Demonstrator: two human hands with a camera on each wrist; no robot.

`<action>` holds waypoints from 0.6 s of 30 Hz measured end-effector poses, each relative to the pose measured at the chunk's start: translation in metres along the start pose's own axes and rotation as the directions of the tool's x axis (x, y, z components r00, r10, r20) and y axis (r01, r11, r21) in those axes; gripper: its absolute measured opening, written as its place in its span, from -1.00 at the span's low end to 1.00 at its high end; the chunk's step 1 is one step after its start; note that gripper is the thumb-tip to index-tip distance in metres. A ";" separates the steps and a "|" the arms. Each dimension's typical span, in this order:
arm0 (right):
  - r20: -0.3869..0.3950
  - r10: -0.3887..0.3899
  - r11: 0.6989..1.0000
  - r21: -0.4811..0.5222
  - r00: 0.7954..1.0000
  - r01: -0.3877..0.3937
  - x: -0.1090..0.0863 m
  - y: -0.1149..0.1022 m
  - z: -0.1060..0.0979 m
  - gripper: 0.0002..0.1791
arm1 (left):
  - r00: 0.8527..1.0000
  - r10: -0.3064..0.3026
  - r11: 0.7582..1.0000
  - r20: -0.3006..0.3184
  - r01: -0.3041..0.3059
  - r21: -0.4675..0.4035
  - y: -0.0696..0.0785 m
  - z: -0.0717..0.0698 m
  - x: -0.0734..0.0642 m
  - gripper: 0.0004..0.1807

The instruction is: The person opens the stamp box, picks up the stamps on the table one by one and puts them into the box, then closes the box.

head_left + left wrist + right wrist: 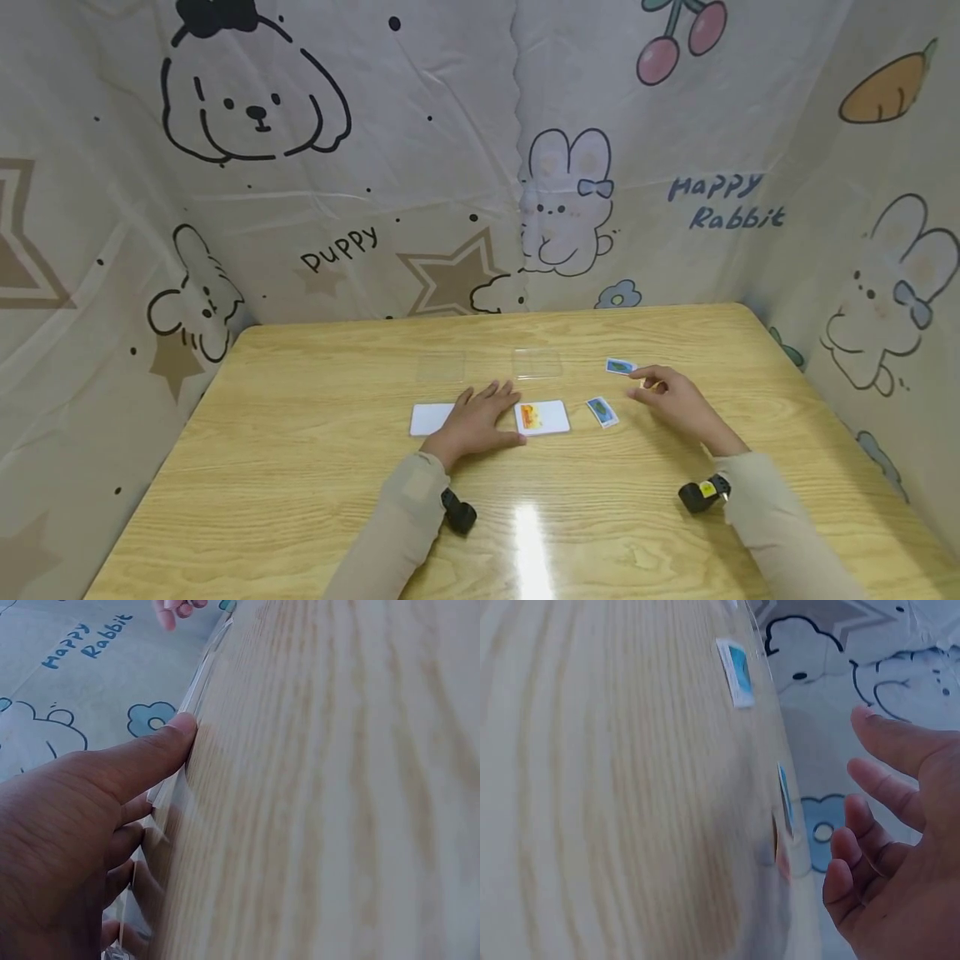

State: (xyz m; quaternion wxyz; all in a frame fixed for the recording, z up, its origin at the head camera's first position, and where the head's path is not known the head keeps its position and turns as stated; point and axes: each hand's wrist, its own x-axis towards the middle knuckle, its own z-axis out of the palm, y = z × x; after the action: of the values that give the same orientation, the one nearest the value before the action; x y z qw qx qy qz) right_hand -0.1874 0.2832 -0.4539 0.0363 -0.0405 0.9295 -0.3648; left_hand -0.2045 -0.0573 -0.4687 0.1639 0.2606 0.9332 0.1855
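My left hand rests on the table with fingers spread, between a blank white card and a white card with an orange picture. Its fingers partly cover the blank card, and in the left wrist view its thumb lies along a thin card edge. To the right, my right hand hovers with loosely bent fingers and holds nothing. Close to its fingertips lies a small blue-and-green picture card. A second such card lies tilted nearer to me; it also shows in the right wrist view.
Two clear, flat rectangular pieces lie behind the white cards, one at left and one at right. The wooden table meets a printed cloth at the back and sides. Each wrist wears a small black camera.
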 end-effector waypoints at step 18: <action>-0.042 -0.007 1.000 -0.017 0.999 0.007 0.004 0.032 -0.007 -0.52 | 1.000 -0.002 1.000 -0.006 0.002 -0.007 -0.002 0.002 0.001 -0.10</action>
State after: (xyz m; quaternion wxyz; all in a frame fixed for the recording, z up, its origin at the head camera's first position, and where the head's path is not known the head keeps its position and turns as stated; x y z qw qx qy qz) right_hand -0.1934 0.3110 -0.4703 0.0153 -0.0364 0.9330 -0.3578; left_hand -0.2052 -0.0578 -0.4717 0.1622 0.2583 0.9334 0.1893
